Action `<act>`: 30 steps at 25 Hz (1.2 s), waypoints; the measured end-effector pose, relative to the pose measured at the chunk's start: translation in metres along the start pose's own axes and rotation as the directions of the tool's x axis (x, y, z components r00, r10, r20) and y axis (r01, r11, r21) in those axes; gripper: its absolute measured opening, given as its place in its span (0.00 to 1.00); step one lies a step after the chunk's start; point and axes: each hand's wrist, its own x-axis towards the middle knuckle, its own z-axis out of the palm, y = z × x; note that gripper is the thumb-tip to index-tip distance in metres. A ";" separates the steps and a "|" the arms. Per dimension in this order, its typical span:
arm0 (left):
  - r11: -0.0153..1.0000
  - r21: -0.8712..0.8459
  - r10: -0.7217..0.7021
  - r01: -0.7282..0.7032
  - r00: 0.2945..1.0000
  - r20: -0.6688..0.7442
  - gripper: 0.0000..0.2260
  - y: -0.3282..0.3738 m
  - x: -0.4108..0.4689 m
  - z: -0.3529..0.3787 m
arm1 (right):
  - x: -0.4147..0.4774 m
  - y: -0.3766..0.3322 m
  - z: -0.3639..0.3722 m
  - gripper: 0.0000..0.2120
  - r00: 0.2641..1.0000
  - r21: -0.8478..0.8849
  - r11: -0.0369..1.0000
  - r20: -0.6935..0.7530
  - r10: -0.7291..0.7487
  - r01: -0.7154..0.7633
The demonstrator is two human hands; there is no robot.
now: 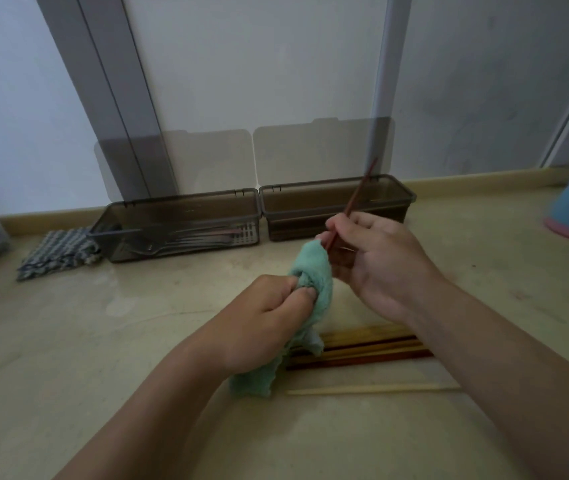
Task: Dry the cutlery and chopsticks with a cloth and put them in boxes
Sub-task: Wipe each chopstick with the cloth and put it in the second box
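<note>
Our right hand (376, 258) pinches a red chopstick (357, 195), tip angled up. This presumably lets our left hand (269, 320), fingers clamped on the bunched green cloth (314, 268), wipe its lower end. More chopsticks (362, 348) lie on the floor beneath. The left box (186, 199) holds cutlery, and the right box (338, 183) stands open just beyond.

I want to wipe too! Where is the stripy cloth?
In the head view, the stripy cloth lies at the left, right beside the left box.
</note>
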 end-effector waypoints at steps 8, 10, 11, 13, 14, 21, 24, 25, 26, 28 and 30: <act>0.986 -0.161 -0.002 -0.041 0.966 -0.259 0.15 -0.009 0.001 -0.007 | 0.024 -0.020 -0.048 0.12 0.821 -0.773 0.531 -0.025 -0.571 0.346; 0.984 -0.172 -0.013 -0.049 0.939 -0.343 0.15 -0.013 0.003 -0.008 | 0.039 -0.021 -0.049 0.16 0.779 -0.941 0.104 0.201 -0.593 0.322; 0.985 -0.167 -0.017 -0.049 0.927 -0.374 0.14 -0.015 0.004 -0.008 | 0.049 -0.023 -0.046 0.18 0.786 -0.957 -0.013 0.247 -0.567 0.291; 0.987 -0.155 -0.026 -0.043 0.908 -0.418 0.14 -0.020 0.006 -0.010 | 0.073 -0.030 -0.041 0.20 0.821 -0.963 -0.174 0.268 -0.504 0.207; 0.988 -0.151 -0.030 -0.040 0.903 -0.429 0.14 -0.023 0.007 -0.011 | 0.083 -0.034 -0.039 0.21 0.847 -0.961 -0.224 0.254 -0.467 0.164; 0.993 -0.112 -0.026 -0.027 0.895 -0.446 0.14 -0.029 0.010 -0.012 | 0.122 -0.027 -0.043 0.30 0.960 -0.969 -0.092 0.241 -0.142 0.230; 0.994 -0.106 -0.018 -0.033 0.894 -0.447 0.14 -0.029 0.010 -0.010 | 0.122 -0.024 -0.042 0.28 0.971 -0.973 -0.022 0.229 -0.071 0.228; 0.994 -0.104 -0.018 -0.033 0.891 -0.453 0.14 -0.029 0.010 -0.010 | 0.121 -0.024 -0.042 0.27 0.967 -0.971 -0.017 0.240 -0.083 0.239; 0.994 -0.105 -0.020 -0.031 0.889 -0.458 0.14 -0.029 0.009 -0.010 | 0.117 -0.025 -0.041 0.27 0.959 -0.967 -0.017 0.256 -0.121 0.256; 0.994 -0.109 -0.029 -0.025 0.886 -0.463 0.14 -0.028 0.009 -0.010 | 0.103 -0.030 -0.041 0.27 0.925 -0.958 -0.032 0.284 -0.251 0.285; 0.994 -0.106 -0.032 -0.020 0.884 -0.466 0.14 -0.029 0.009 -0.010 | 0.081 -0.036 -0.043 0.22 0.903 -0.949 -0.026 0.306 -0.302 0.313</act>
